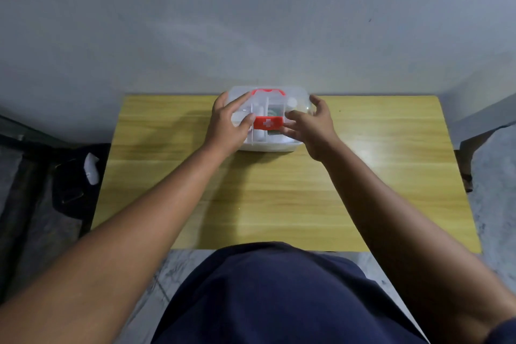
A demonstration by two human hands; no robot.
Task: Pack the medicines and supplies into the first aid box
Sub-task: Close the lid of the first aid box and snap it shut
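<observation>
We grasp the clear plastic first aid box [268, 145] with red latch, left hand [227, 126] and right hand [314, 127] gripping its sides on the yellow wooden table [279, 198].

A clear plastic first aid box [268, 145] with a red latch bearing a white cross [268, 123] sits at the far edge of a yellow wooden table [251, 198]. The left hand [227, 123] and right hand [312, 126] clasp its lid from either side, thumbs beside the latch.

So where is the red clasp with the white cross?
The red clasp sits on the first aid box's near side, between the left hand and right hand.
</observation>
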